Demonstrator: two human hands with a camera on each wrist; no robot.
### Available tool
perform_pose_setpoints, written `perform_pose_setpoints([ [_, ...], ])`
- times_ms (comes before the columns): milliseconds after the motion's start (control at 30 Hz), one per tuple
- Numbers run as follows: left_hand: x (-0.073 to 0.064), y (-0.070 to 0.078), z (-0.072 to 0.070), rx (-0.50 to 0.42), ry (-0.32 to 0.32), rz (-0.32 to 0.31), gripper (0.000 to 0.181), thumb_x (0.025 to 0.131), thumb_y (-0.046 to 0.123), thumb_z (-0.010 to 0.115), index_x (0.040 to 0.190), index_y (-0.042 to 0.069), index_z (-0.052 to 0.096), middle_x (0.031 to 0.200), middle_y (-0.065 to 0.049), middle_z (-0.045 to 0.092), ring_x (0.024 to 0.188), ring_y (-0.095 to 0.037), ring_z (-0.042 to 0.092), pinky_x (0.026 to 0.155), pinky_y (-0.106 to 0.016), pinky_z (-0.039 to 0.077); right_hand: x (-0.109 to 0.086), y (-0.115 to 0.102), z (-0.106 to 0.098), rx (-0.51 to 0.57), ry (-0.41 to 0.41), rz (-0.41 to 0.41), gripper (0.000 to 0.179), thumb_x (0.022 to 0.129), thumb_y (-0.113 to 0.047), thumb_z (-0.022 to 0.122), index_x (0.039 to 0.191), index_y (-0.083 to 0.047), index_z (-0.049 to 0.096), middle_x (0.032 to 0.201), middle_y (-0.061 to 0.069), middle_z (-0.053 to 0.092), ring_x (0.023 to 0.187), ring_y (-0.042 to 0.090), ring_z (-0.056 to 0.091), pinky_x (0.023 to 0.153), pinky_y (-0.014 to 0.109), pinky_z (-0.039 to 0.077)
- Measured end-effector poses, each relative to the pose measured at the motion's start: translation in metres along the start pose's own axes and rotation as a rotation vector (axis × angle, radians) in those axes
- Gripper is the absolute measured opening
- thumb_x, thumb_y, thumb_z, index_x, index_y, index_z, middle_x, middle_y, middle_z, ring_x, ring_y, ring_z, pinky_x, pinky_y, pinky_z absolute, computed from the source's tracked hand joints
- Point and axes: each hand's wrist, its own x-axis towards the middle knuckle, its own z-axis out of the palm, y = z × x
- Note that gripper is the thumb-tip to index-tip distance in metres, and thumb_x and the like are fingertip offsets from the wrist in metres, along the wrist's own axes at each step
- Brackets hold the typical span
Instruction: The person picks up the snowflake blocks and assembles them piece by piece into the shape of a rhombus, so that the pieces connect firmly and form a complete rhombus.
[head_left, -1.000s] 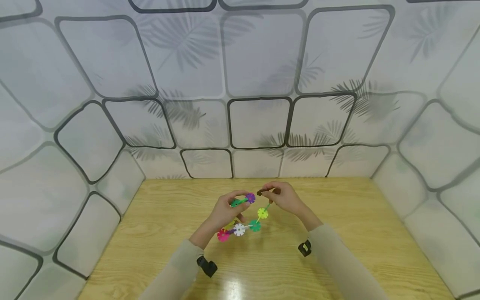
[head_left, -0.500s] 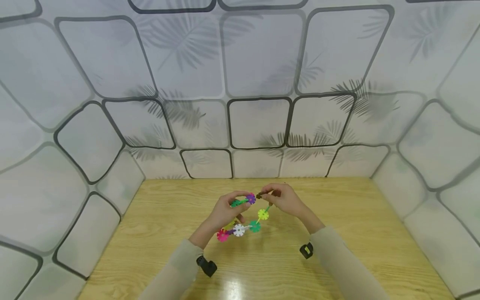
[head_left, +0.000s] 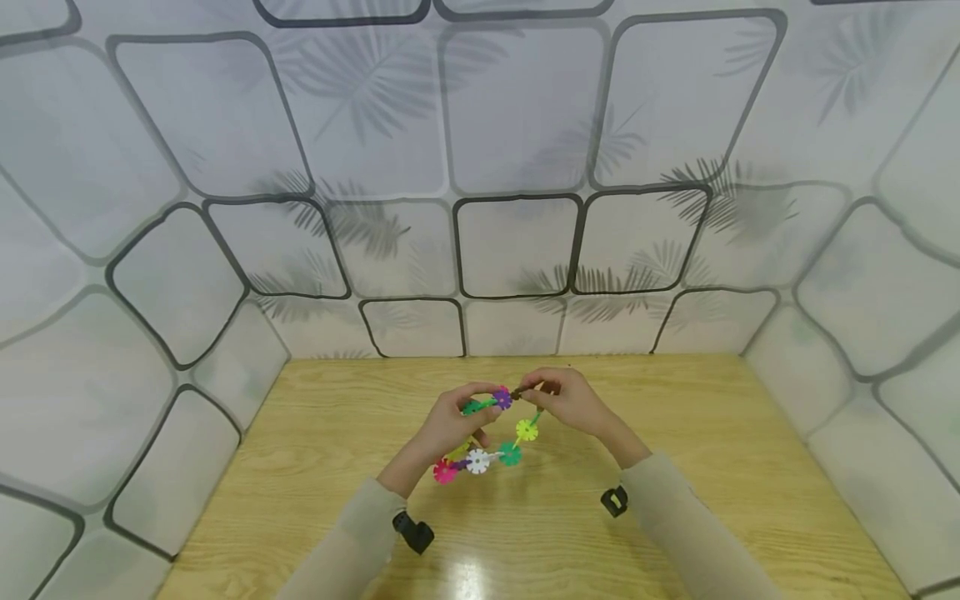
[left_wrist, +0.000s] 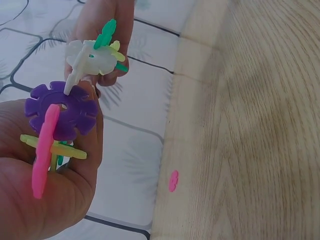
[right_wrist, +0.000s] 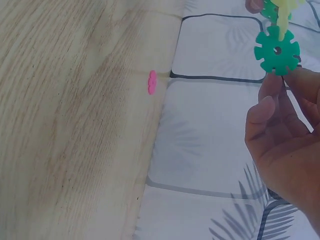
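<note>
A chain of slotted plastic snowflake discs loops between my hands above the table. In the head view my left hand (head_left: 444, 427) pinches its upper end by a purple disc (head_left: 502, 399) and a green disc (head_left: 472, 407). My right hand (head_left: 570, 400) pinches a brown disc (head_left: 516, 395) whose edge is right at the purple one. Below hang a yellow disc (head_left: 527, 430), a green one, a white disc (head_left: 477, 461) and a pink disc (head_left: 445, 472). In the left wrist view another purple disc (left_wrist: 70, 112) hangs before the palm. A green disc (right_wrist: 277, 50) stands above my right fingertips.
A loose pink disc (right_wrist: 152, 82) lies on the wooden table (head_left: 600, 533) close to its far edge. Pale patterned walls (head_left: 517, 250) rise behind the table and at both sides. Dark straps with small devices (head_left: 414, 532) sit at both wrists.
My right hand has lowered slightly, and the brown disc has come down and closer to the purple disc. The left hand has stayed nearly still.
</note>
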Motion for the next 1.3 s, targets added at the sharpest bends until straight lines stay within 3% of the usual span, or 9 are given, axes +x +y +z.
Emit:
perform_pose_setpoints([
  [333,-0.001,0.001,0.002,0.0,0.006,-0.007,0.041,0.105,0.02,0.069,0.144,0.015,0.063,0.103,-0.017,0.074,0.063,-0.029,0.074,0.068,-0.034,0.064,0.0,-0.004,0.002,-0.059,0.015,-0.032,0.014,0.102,-0.014,0.071,0.114,-0.012,0.078,0.11,0.005,0.078,0.092,0.014,0.069,0.076,0.029,0.059],
  [500,-0.001,0.001,0.003,0.0,0.008,-0.008,0.041,0.105,0.02,0.069,0.145,0.013,0.063,0.105,-0.017,0.073,0.063,-0.03,0.074,0.066,-0.031,0.062,-0.002,-0.008,0.003,-0.037,0.021,-0.015,0.013,0.102,-0.011,0.071,0.113,-0.011,0.078,0.108,0.006,0.078,0.085,0.013,0.068,0.073,0.028,0.058],
  [867,-0.001,-0.002,0.006,-0.031,0.042,-0.017,0.041,0.104,0.017,0.069,0.145,0.013,0.063,0.101,-0.014,0.074,0.055,-0.013,0.068,0.06,-0.028,0.06,-0.001,-0.005,0.012,0.03,0.066,-0.018,0.011,0.101,-0.005,0.07,0.11,-0.007,0.076,0.105,0.011,0.078,0.08,0.02,0.072,0.069,0.029,0.062],
  [1000,-0.001,-0.004,0.008,-0.052,0.053,-0.027,0.042,0.104,0.017,0.069,0.145,0.013,0.063,0.098,-0.011,0.073,0.055,-0.013,0.068,0.058,-0.026,0.058,-0.001,-0.004,0.015,0.018,0.084,-0.029,0.01,0.1,-0.003,0.07,0.108,-0.007,0.076,0.103,0.012,0.077,0.079,0.032,0.072,0.067,0.027,0.06],
  [1100,-0.001,-0.004,0.008,-0.059,0.055,-0.031,0.042,0.104,0.017,0.069,0.146,0.012,0.062,0.097,-0.01,0.071,0.055,-0.013,0.067,0.057,-0.026,0.057,-0.001,-0.007,0.015,0.002,0.093,-0.033,0.01,0.1,-0.002,0.07,0.107,-0.007,0.076,0.1,0.012,0.078,0.076,0.027,0.071,0.064,0.027,0.059],
  [1200,0.0,-0.004,0.008,-0.065,0.058,-0.035,0.043,0.104,0.017,0.069,0.146,0.011,0.062,0.095,-0.008,0.07,0.055,-0.012,0.067,0.057,-0.025,0.056,0.0,-0.009,0.015,-0.028,0.1,-0.038,0.01,0.1,-0.002,0.071,0.106,-0.007,0.076,0.099,0.011,0.078,0.073,0.012,0.067,0.063,0.026,0.058],
  [1300,0.0,-0.004,0.008,-0.067,0.064,-0.035,0.043,0.104,0.016,0.069,0.145,0.01,0.062,0.094,-0.008,0.071,0.054,-0.012,0.066,0.056,-0.024,0.055,0.0,-0.01,0.015,-0.045,0.099,-0.039,0.01,0.099,-0.001,0.071,0.106,-0.007,0.076,0.099,0.009,0.077,0.072,0.016,0.067,0.062,0.025,0.058],
])
